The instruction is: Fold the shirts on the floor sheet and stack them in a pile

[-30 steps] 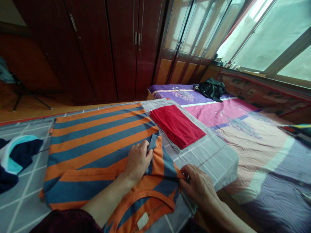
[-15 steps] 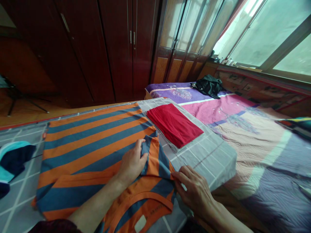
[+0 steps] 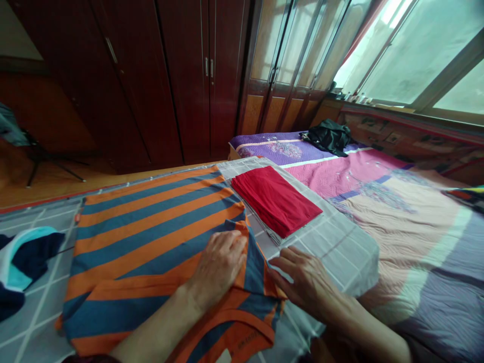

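One orange-and-blue striped shirt lies spread on the desk in the head view. The left hand rests palm down, grasping nothing, on its turned-over sleeve; the right hand meets its edge, whether pinching I cannot tell. Folded red cloth sits just beside the shirt.

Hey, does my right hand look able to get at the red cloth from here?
Probably yes: your right hand is at the shirt's edge, and the red cloth lies just beyond, with only a strip of tablecloth showing between them.
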Tool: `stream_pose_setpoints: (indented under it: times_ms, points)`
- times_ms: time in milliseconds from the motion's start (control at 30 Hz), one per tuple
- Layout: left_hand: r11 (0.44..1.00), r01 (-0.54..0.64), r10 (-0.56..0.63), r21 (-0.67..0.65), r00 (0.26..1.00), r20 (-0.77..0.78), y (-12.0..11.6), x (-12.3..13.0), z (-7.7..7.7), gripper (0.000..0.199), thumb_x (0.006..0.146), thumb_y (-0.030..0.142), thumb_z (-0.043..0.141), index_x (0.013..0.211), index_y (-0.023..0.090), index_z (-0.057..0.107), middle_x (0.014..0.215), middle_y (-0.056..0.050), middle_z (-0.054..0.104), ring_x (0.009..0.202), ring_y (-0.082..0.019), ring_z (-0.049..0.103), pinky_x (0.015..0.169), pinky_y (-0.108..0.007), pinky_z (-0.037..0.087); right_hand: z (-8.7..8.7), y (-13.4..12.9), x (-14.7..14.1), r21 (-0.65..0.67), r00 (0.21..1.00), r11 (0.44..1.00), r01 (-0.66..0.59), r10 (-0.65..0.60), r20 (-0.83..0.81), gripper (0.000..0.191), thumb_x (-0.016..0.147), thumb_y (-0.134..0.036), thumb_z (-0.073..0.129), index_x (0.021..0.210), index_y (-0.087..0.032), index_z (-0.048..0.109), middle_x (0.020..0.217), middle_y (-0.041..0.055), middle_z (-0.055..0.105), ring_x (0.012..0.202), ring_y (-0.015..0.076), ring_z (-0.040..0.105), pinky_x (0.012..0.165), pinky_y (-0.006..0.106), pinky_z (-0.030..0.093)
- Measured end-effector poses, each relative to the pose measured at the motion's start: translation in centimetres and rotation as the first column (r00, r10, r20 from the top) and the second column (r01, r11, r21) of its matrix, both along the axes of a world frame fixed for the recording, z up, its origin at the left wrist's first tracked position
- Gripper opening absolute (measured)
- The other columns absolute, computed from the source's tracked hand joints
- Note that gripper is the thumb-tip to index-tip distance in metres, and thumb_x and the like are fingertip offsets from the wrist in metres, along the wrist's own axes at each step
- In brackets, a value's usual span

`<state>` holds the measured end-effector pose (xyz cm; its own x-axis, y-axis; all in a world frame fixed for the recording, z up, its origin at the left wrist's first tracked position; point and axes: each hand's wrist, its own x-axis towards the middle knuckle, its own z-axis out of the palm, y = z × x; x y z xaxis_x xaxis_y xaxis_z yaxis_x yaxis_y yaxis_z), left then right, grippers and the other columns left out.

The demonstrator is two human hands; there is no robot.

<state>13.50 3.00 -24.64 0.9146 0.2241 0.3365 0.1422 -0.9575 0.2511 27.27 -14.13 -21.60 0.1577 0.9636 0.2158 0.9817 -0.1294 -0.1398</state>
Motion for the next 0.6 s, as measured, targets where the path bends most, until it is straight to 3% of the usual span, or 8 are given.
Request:
stream_pose_setpoints:
  times_ms: [133, 267, 400, 600]
  points:
    - [0.984, 0.180, -0.181, -0.008, 0.982, -0.057, -0.7, 0.3, -1.3, 0.038, 0.092, 0.028, 0.051, 0.128, 0.019, 0.047, 0.131, -0.009, 0.054, 0.125, -0.025, 0.045, 0.110, -0.047, 0.028, 2.2, 4.7, 2.6, -0.066, 0.999, 0.997, 0.050, -0.050, 0.016, 0.026, 0.090, -0.022, 0.044, 0.107, -0.020, 0.064, 0.082, 0.0054, 0.066, 0.078, 0.0178, 0.061, 0.063, 0.025, 0.036]
    - [0.979, 0.202, -0.204, -0.041, 0.977, -0.060, -0.5, 0.1, -1.3, 0.038, 0.093, 0.031, 0.050, 0.128, 0.017, 0.049, 0.133, -0.009, 0.054, 0.126, -0.025, 0.045, 0.111, -0.047, 0.028, 3.2, 10.4, 4.3, -0.331, 0.997, 0.943, 0.022, 0.002, 0.073, 0.041, 0.084, -0.017, 0.044, 0.122, -0.022, 0.057, 0.091, 0.0055, 0.070, 0.085, 0.0192, 0.064, 0.064, 0.024, 0.038]
    - [0.981, 0.187, -0.189, -0.049, 0.980, -0.054, -0.3, -0.1, -1.4, 0.040, 0.091, 0.033, 0.053, 0.128, 0.018, 0.049, 0.132, -0.009, 0.054, 0.127, -0.024, 0.045, 0.112, -0.047, 0.027, 3.4, 13.8, 5.8, -0.494, 0.989, 0.868, -0.050, 0.113, 0.099, 0.032, 0.077, -0.014, 0.048, 0.101, -0.019, 0.068, 0.096, 0.0085, 0.070, 0.089, 0.0217, 0.064, 0.064, 0.025, 0.041]
    - [0.980, 0.188, -0.193, -0.058, 0.977, -0.094, -0.2, -0.2, -1.9, 0.042, 0.088, 0.037, 0.056, 0.127, 0.022, 0.049, 0.137, -0.010, 0.049, 0.130, -0.027, 0.040, 0.110, -0.049, 0.029, 3.7, 14.5, 6.8, -0.558, 0.984, 0.829, -0.007, 0.106, 0.145, 0.026, 0.074, -0.016, 0.051, 0.092, -0.015, 0.070, 0.092, 0.0122, 0.070, 0.085, 0.0251, 0.066, 0.063, 0.029, 0.044]
